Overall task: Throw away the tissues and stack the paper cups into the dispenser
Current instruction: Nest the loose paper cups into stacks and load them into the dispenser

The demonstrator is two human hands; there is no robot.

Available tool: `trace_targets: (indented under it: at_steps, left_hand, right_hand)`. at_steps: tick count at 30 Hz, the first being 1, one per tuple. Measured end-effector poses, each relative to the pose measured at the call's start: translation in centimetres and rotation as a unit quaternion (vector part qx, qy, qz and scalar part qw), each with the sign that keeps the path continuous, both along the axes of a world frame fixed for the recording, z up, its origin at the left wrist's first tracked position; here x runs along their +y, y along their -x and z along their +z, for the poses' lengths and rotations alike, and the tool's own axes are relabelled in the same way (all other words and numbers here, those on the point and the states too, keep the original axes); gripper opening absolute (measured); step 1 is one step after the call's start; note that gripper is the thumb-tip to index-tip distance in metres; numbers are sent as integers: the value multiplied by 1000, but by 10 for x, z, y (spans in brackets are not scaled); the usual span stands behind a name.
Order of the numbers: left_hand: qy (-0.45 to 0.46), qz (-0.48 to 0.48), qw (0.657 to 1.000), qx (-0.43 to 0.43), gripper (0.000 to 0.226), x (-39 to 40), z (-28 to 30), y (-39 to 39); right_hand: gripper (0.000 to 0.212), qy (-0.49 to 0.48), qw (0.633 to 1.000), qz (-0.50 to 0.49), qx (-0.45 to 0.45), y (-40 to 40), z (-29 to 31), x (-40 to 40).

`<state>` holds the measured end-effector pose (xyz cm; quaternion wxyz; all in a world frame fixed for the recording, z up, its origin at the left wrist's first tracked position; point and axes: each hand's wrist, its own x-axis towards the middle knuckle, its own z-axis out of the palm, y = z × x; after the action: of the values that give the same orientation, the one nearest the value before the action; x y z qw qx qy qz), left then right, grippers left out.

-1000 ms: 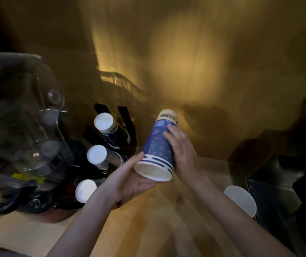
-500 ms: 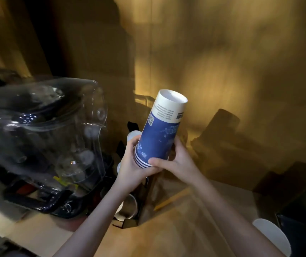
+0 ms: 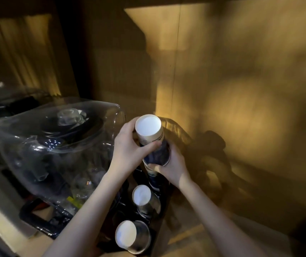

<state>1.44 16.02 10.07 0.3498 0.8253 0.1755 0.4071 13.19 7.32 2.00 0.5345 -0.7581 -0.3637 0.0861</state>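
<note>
Since a moment ago, I am lowering the cup stack point(image 3: 153, 140) over the dispenser point(image 3: 148, 204), left hand point(image 3: 128, 149) and right hand point(image 3: 172, 167) both gripping it; keeping it aligned matters.

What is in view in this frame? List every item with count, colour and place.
Held paper cup stack: one stack, blue and white with a white base facing up, gripped over the far end of the dispenser.
Cup dispenser: one, black, centre bottom on the counter.
Cup stacks in dispenser: two clear, white bases up, middle and near; a further blue-and-white one shows just under the held stack.
Clear plastic cover: one, transparent, left, over dark objects too dim to identify.
Counter: wooden, brown, bottom.
Wall: tan, behind.
Left hand: grips the stack's top.
Right hand: grips its lower part.
</note>
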Motion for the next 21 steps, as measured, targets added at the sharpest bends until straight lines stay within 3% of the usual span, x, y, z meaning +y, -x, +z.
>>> trace_targets:
  at_steps: [12,16,21]
  left_hand:
    - [5,-9,998,55,70,8,-20,-11]
    - [20,-8,995,100,68,10,-37,-19]
    - [43,10,987,158,67,16,-59,-29]
  right_hand:
    - [96,52,999,9,13,-6,-27,0]
    - [77,9,999,-16,-32,-4,-24,-5]
    - [50,41,995,-18,-91,-7,-20,-7]
